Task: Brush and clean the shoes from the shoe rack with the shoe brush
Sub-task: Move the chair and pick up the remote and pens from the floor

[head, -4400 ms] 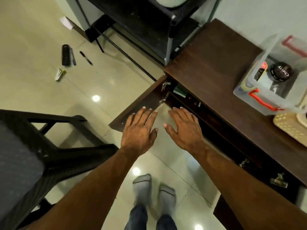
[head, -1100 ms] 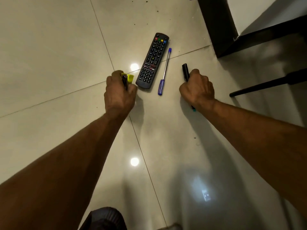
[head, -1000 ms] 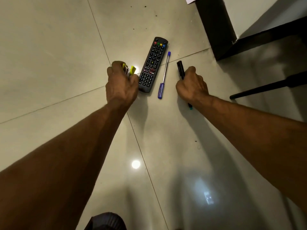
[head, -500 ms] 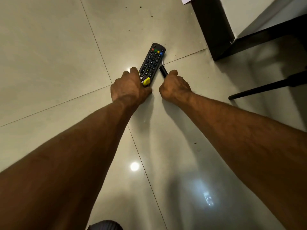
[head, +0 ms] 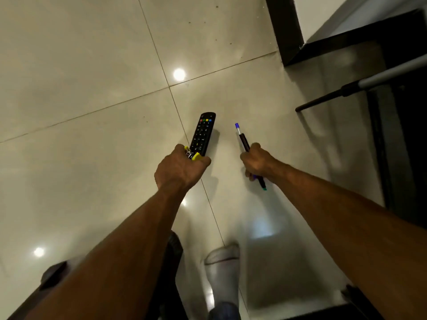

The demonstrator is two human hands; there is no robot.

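Observation:
No shoe, shoe brush or shoe rack shelf shows in the head view. My left hand (head: 181, 170) grips a black remote control (head: 203, 133) together with a small yellow object (head: 193, 155), both lifted above the tiled floor. My right hand (head: 258, 163) grips a black marker (head: 244, 142) and a blue-capped pen (head: 237, 127) in one fist; the marker's teal end pokes out below the fist.
Glossy beige floor tiles (head: 92, 65) fill the view. A dark furniture base (head: 288, 31) stands at the top right, with a thin black-and-grey metal leg (head: 335, 95) slanting beside it. My grey-socked foot (head: 223, 269) is at the bottom centre. A dark chair edge (head: 53, 273) shows at bottom left.
Both hands have lifted off the floor, the left with the remote and yellow object, the right with marker and pen. The view has pulled back and my foot shows.

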